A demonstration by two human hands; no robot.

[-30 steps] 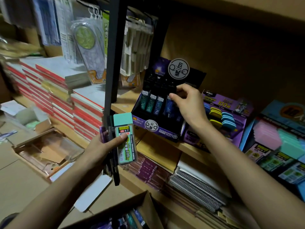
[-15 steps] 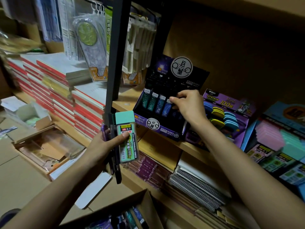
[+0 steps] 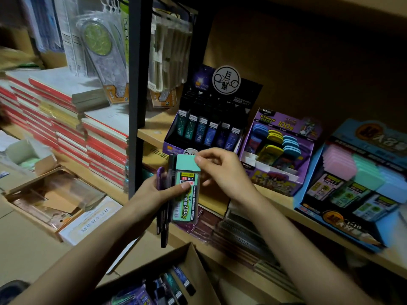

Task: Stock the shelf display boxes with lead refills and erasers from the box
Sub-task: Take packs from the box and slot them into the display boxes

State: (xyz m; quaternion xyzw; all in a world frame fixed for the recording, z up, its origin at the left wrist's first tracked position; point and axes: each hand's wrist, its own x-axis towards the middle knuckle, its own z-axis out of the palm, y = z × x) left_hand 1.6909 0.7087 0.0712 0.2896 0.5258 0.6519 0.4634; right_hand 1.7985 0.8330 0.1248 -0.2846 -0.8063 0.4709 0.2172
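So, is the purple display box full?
No, partly full. The purple box holds blue and yellow packs toward the back, while its front white compartments sit bare.

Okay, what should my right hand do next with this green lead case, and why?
Probably lift the green lead case out of the left hand with the right hand, which pinches its cap, and carry it to the blue display box on the right; cases with the same green caps stand there.
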